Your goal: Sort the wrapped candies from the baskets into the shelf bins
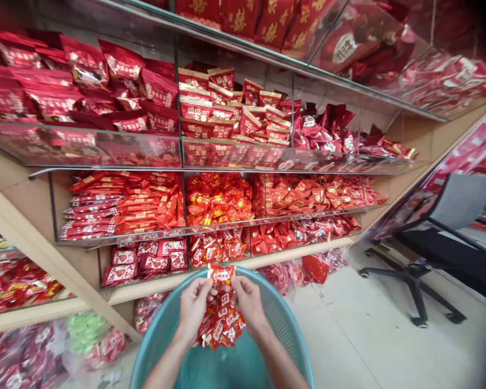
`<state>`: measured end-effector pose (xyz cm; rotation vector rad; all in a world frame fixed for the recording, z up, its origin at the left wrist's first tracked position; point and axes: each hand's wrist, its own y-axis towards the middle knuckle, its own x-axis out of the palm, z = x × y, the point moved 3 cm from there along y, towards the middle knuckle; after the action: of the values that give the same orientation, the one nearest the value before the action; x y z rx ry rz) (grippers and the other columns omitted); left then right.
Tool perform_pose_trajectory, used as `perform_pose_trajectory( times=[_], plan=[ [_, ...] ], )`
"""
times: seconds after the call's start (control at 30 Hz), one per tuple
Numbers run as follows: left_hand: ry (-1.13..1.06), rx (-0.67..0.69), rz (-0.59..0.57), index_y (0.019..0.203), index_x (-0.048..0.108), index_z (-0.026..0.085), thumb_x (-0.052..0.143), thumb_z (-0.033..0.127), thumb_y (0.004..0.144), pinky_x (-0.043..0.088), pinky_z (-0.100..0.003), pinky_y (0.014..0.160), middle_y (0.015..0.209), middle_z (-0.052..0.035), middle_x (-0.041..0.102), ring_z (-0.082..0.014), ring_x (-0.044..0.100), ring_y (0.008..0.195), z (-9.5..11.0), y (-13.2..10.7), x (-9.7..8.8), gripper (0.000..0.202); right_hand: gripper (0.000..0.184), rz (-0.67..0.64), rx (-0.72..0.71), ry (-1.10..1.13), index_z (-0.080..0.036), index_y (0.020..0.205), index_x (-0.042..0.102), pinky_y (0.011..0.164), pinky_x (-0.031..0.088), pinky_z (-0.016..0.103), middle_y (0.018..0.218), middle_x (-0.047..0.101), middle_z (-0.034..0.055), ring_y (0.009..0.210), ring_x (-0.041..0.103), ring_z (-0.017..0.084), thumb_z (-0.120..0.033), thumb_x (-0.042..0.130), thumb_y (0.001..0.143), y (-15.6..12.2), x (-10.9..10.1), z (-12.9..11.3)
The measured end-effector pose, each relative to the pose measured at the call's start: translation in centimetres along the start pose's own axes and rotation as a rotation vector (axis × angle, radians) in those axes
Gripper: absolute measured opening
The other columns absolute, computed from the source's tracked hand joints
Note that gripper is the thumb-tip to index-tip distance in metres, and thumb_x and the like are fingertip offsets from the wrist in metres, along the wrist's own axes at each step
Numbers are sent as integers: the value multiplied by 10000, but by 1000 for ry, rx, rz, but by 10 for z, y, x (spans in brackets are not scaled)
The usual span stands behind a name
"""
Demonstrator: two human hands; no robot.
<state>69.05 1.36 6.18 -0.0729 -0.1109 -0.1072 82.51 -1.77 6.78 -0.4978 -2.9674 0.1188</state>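
Left hand (193, 303): fingers pinched on candy bag (221, 324) top.
Right hand (249, 302): pinching the same edge.
Risk: a sudden tear could scatter sweets beyond the basket (285, 324), lower centre.

Red-and-gold candy packet (221, 273), teal mesh basket (285, 324), black-and-grey office chair (441, 237)

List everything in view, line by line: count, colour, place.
bag of sweets: one, red and yellow, held above the basket
basket: one, teal, bottom centre
glass shelves: several tiers, clear, across the wall ahead
sweet packets: too many to count, red, piled in the shelf compartments
green packets: one clump, green, low on the left
office chair: one, black with a grey back, on the floor at the right
left hand: pinches the bag's top edge
right hand: pinches the same edge, alongside
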Motion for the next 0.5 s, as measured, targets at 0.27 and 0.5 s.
perform_pose_trajectory(
  times=[0.27, 0.5],
  plan=[
    [139, 21, -68, 682, 591, 171, 585, 504, 729, 441, -228, 623, 630, 1, 629, -142, 571, 638, -3, -22, -19, 336, 395, -92, -63, -149, -160, 603, 559, 410, 295, 199, 516, 538, -23, 387, 375, 68, -511, 519, 782, -15, -8, 3],
    [-68, -148, -110, 717, 610, 155, 668, 455, 674, 513, -268, 699, 719, -30, 672, -168, 650, 740, -4, -23, -24, 309, 413, -171, -58, -191, -161, 575, 561, 390, 273, 190, 501, 539, -30, 371, 349, 57, -511, 512, 788, -10, -11, 7]
  ],
)
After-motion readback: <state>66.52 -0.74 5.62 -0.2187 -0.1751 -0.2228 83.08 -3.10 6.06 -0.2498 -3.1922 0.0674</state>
